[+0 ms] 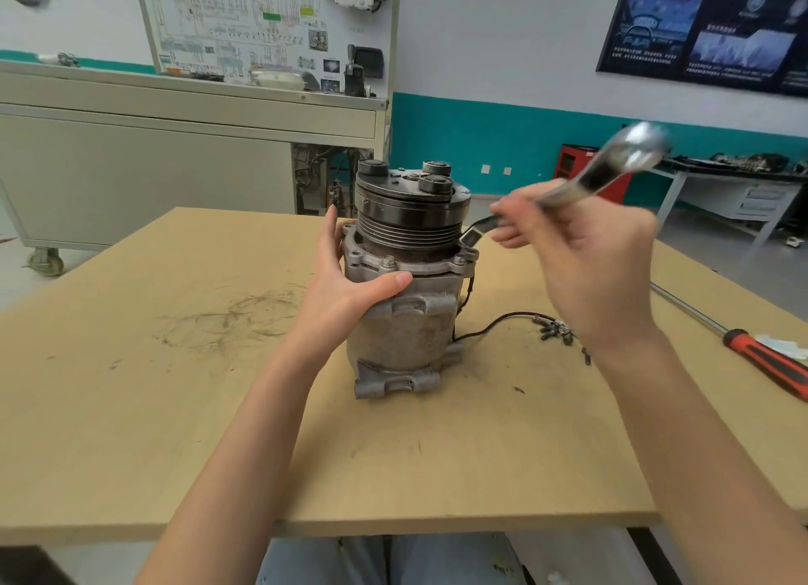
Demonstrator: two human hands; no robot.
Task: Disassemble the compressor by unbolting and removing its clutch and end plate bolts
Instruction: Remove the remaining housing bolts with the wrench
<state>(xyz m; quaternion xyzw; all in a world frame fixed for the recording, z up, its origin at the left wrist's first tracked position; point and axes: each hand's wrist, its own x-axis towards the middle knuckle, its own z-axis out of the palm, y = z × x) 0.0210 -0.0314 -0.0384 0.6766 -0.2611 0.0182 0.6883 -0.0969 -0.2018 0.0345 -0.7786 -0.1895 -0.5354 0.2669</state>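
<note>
Compressor [404, 313] stands upright near the middle of the tabletop [175, 387], long axis vertical, clutch [411, 195] end pointing up, mounting lugs down on the wood. Left hand [345, 278] braces the housing: fingers round the far side, thumb across the front just under the end plate flange. Right hand [581, 269] has its fingers curled round the shank of a combination wrench [612, 169]; ring end is up and blurred, lower end sits down by the right-side flange bolt [459, 259], tucked under the pulley grooves. Can't tell if it's fully seated on the hex. My read: get it square on the flats before loading, since a slip there probably rounds the head. Pulley overhang leaves little swing room, so go with short strokes and reseat each time. Pull so the reaction goes into the left palm; the body is tall on a small base and looks likely to twist or tip otherwise. Front bolt [388, 261] is in place too. Loose bolts [555, 333] lie by the wire [494, 326] right of the base, a sensible spot for the next one. Screwdriver [765, 357] is at the right edge, well apart.
</note>
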